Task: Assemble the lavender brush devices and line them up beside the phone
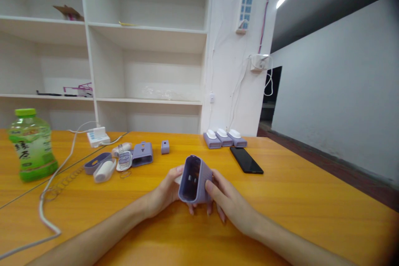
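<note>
Between my two hands, just above the table, is a hollow purple plastic housing (204, 181), tilted with its open end toward me. Small pale metal-looking parts show inside it. My left hand (170, 185) grips its left side, and a bit of something white shows by those fingers. From the right, my right hand (224, 199) holds it with the thumb on the side wall and the fingers curled below. Further left lie a second purple housing (142, 154), a purple ring-shaped frame (92, 166), a white rounded part (105, 170) and a small purple block (165, 147).
Three purple pieces with white tops (222, 139) stand at the table's back right, near a black phone (246, 160). A green bottle (33, 149), a white power strip (98, 136) and a white cable (42, 212) are on the left. White shelves (149, 102) rise behind.
</note>
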Tool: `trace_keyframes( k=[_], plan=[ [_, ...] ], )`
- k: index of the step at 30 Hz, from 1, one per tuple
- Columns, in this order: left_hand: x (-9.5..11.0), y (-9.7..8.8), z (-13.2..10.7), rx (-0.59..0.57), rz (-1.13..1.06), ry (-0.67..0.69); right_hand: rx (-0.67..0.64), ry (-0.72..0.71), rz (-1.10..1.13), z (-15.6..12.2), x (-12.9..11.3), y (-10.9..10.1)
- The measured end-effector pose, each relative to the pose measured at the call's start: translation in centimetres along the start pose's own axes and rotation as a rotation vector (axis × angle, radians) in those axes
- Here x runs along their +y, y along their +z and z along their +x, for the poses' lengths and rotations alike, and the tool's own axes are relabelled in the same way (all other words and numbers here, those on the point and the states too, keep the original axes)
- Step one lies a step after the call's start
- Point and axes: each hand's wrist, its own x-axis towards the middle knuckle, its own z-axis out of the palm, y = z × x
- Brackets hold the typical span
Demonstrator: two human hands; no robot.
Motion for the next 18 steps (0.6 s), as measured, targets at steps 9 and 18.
trace_keyframes(
  k=[9, 18],
  plan=[
    [0.6, 0.7, -0.1, -0.026, 0.012, 0.001, -0.005, -0.003, 0.009, -0.1, -0.2, 0.1],
    [1.9, 3.3, -1.6, -0.043, 0.058, 0.068, 0.205, -0.491, -0.446, -2.6, -2.7, 0.0]
  ],
)
